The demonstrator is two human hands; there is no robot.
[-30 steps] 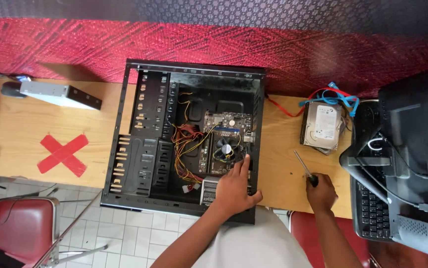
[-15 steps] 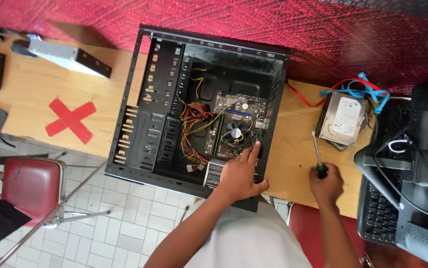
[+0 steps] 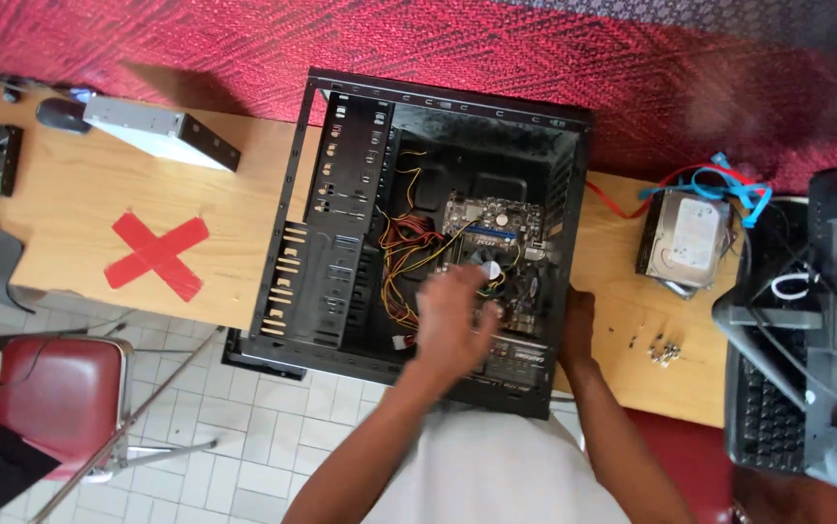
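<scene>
1. Since a second ago my right hand (image 3: 577,325) has let go of the screwdriver and come to the right edge of the open computer case (image 3: 418,243); no tool shows in it now, though how far its fingers are open I cannot tell.
2. My left hand (image 3: 452,315) is blurred, loosely spread over the motherboard (image 3: 496,257), and seems to hold nothing.
3. The case lies on its side on the wooden counter (image 3: 79,204), with the yellow and red wires (image 3: 401,262) just left of the board.
4. To work well here, I judge I should brace the case with the right hand and keep my fingers off the wires.
5. Loose screws (image 3: 666,351) and a hard drive (image 3: 687,238) lie right of the case.
</scene>
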